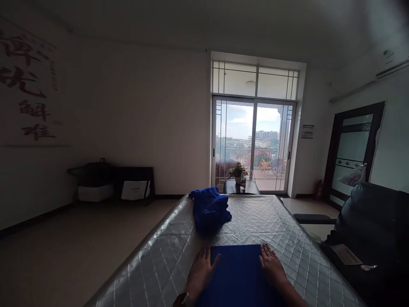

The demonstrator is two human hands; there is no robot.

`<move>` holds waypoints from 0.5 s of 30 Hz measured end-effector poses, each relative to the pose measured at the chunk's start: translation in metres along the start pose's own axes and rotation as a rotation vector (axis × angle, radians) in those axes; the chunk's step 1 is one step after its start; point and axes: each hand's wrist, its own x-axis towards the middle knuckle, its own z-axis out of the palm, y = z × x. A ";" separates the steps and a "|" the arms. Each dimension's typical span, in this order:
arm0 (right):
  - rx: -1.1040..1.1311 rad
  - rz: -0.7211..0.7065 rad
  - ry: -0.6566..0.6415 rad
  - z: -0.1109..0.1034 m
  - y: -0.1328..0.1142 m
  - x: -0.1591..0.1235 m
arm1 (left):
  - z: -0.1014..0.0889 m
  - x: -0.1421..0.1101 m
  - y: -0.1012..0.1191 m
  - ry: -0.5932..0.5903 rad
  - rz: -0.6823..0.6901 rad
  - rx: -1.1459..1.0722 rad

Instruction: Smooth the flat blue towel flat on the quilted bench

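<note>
A flat, folded blue cloth lies in front of me on the quilted grey surface. My left hand rests flat on its left edge, fingers stretched out. My right hand lies flat on its right edge, fingers together and extended. Neither hand grips the cloth. Farther away on the same surface sits a crumpled heap of blue fabric, apart from both hands.
A black chair stands close at the right. Beyond the surface's far end, a small dark table carries a potted plant and a bottle, before glass sliding doors. Bags sit by the left wall.
</note>
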 end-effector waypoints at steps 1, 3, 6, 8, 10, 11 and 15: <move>-0.004 0.001 -0.007 -0.002 0.000 -0.001 | 0.000 0.000 0.000 0.003 0.005 -0.002; -0.007 -0.007 -0.023 -0.005 0.000 -0.005 | -0.001 -0.001 0.000 0.003 0.018 -0.012; 0.007 -0.024 -0.046 -0.006 0.001 -0.013 | 0.000 0.000 -0.002 -0.010 0.022 -0.033; 0.025 -0.021 -0.044 -0.004 0.002 -0.018 | 0.002 0.002 -0.003 -0.006 0.022 -0.040; 0.041 -0.012 -0.027 0.001 0.003 -0.020 | 0.006 0.004 -0.004 0.012 0.029 -0.037; 0.047 -0.009 -0.015 0.003 0.004 -0.020 | 0.008 0.005 -0.004 0.022 0.032 -0.031; 0.081 -0.006 0.022 0.010 0.006 -0.019 | 0.024 0.010 -0.007 0.072 0.060 0.032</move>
